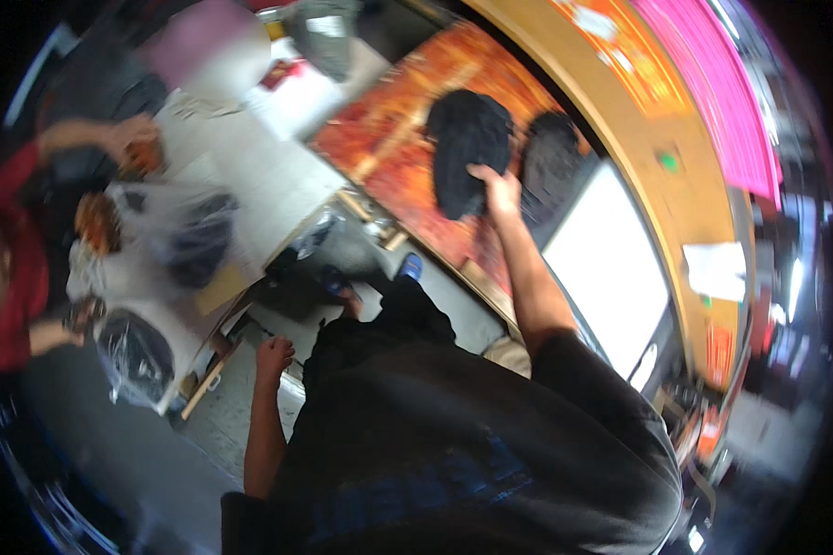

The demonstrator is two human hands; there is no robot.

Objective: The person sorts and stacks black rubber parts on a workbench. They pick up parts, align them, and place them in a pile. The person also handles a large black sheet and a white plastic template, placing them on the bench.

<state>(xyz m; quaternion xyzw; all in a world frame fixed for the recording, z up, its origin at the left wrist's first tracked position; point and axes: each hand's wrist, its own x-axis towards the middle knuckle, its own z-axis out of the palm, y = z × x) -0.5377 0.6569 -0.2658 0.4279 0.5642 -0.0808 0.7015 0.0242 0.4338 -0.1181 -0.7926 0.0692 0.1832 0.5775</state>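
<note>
My right hand (500, 192) grips the lower right edge of a black, oval, soft-looking bundle (467, 153), perhaps folded cloth. Thumb shows on top; the other fingers are mostly hidden. The bundle is over a table with a mottled orange-red top (389, 139). Just right of it sits a second dark, rounded pile (551, 166), greyer and blurred. Down by my left side hangs my left hand (275, 356), its fingers curled in and nothing visible in them. It is beside the edge of a pale table (287, 199), touching nothing that I can see.
Clear plastic bags with dark contents (194, 231) lie on the pale table. Across it, a person in red sleeves (18, 305) handles a brown-orange thing (142, 157). A white panel (611, 264) adjoins the orange table, bordered by a curved wooden ledge (676, 213). Floor shows between the tables.
</note>
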